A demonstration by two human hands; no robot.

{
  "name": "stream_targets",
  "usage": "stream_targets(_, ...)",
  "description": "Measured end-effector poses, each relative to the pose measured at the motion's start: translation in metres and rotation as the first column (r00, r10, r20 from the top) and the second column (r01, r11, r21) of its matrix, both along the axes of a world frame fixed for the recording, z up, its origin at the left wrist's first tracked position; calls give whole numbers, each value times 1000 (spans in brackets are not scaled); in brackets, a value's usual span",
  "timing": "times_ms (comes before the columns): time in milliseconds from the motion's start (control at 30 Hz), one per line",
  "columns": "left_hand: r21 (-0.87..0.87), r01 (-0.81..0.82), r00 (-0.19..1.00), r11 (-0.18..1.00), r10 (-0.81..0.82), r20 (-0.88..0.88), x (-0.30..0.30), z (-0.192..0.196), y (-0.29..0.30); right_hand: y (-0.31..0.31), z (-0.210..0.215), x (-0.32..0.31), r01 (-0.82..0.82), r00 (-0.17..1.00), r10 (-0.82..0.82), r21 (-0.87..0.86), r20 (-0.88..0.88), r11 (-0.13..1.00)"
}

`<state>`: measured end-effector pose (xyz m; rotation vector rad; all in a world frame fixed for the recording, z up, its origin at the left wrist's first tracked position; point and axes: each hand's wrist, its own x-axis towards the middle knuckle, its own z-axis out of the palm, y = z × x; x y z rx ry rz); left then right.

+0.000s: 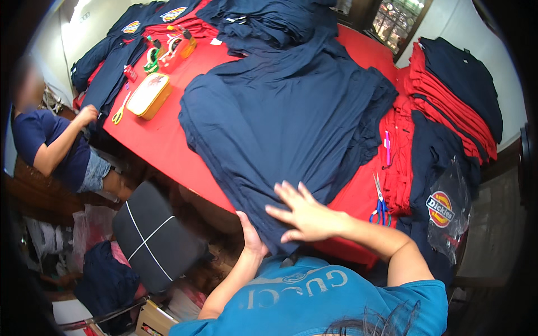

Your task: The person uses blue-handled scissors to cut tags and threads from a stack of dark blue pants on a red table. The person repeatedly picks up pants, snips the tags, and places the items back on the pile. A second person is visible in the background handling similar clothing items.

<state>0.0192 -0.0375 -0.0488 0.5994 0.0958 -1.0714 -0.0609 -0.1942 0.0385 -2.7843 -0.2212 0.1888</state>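
A large navy cloth garment [274,123] lies spread over the red-covered table [162,157], its narrower end hanging toward me over the near edge. My right hand [305,215] rests flat on this narrow end with its fingers spread. At the left side of the same end, my left hand [251,238] touches the garment's edge with its visible fingers stretched out. Some of the left fingers are hidden by the cloth. Blue-handled scissors [380,204] lie to the right of my right hand.
Navy garments [269,25] are heaped at the back, and a red-and-navy stack [448,101] stands at right. A yellow box [149,96], yellow scissors [118,115] and tape dispensers [151,60] sit at left. Another person [56,140] stands there, near a black chair [157,235].
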Motion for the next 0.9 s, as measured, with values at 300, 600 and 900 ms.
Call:
stream_targets(300, 302, -29, 935, 953, -81, 345, 46, 95, -52, -130, -56, -109, 737, 579, -594, 670, -558, 88)
stream_targets(600, 7, -277, 714, 961, 201, 671, 91, 193, -35, -275, -111, 89, -244, 645, -687, 762, -334, -599)
stream_targets(900, -134, -634, 369, 762, 450, 813, 118, 281, -7, -356, 16, 109, -235, 502, -851, 923, -153, -305)
